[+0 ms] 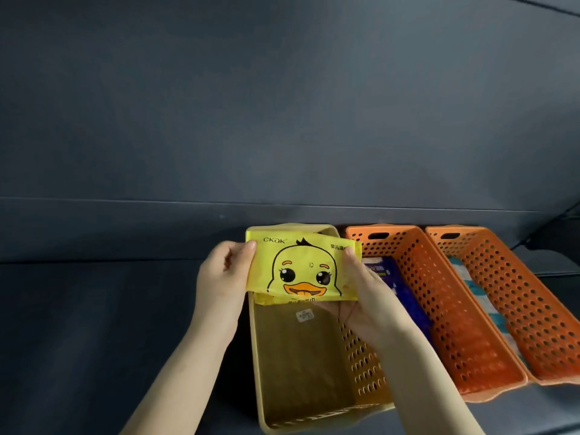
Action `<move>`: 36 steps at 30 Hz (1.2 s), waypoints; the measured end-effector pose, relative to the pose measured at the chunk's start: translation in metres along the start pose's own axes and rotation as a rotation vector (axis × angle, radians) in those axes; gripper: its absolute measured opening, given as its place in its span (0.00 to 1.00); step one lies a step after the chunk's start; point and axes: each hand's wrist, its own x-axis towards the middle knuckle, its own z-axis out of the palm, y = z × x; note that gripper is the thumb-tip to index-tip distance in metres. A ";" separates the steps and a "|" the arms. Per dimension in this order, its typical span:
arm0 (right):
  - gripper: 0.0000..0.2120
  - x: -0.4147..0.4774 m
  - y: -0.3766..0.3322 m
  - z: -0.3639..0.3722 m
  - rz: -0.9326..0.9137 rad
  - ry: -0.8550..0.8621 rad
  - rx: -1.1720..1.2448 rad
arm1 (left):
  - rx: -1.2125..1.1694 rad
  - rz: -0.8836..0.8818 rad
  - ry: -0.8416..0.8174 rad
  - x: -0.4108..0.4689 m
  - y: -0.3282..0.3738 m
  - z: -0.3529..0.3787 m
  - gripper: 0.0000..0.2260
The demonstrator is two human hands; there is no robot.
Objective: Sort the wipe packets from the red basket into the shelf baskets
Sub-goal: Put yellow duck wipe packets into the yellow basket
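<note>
L hand (223, 279) & R hand (368, 301) grip yellow duck wipe packet (303, 268) above yellow basket (255, 356), center frame.

Dark shelf (94, 309) bears yellow basket (298, 356), middle orange basket (439, 293) touching it, right orange basket (518, 293) alongside.

Only "ckak" can be made out, printed top-left on the yellow duck packet (301, 271); the sticker (305, 315) in the yellow basket (255, 356) is too blurry.

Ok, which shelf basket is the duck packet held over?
The yellow basket, leftmost, not the two orange baskets. The left hand and right hand grip the duck packet above it.
</note>
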 end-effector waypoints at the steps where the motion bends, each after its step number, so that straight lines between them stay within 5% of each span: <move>1: 0.22 -0.001 0.000 0.000 -0.017 0.042 -0.002 | 0.023 0.023 0.008 -0.001 0.000 -0.001 0.09; 13: 0.18 -0.026 -0.008 -0.004 -0.170 0.265 -0.207 | 0.125 0.160 0.017 -0.004 -0.018 -0.001 0.07; 15: 0.17 -0.029 -0.012 -0.007 -0.195 0.311 -0.394 | 0.115 0.183 0.012 -0.004 -0.025 -0.004 0.07; 21: 0.22 -0.020 0.004 0.004 -0.211 0.326 -0.953 | 0.135 -0.062 -0.228 -0.008 -0.033 0.001 0.28; 29: 0.22 0.013 0.044 0.002 0.046 0.437 -1.297 | 0.185 -0.233 -0.235 -0.004 -0.030 0.002 0.22; 34: 0.31 0.011 0.045 0.003 -0.360 0.381 -1.862 | 0.207 -0.203 -0.219 -0.003 -0.032 0.003 0.22; 36: 0.28 0.012 0.045 0.001 -0.340 0.234 -2.001 | 0.205 -0.191 -0.223 -0.001 -0.033 0.003 0.21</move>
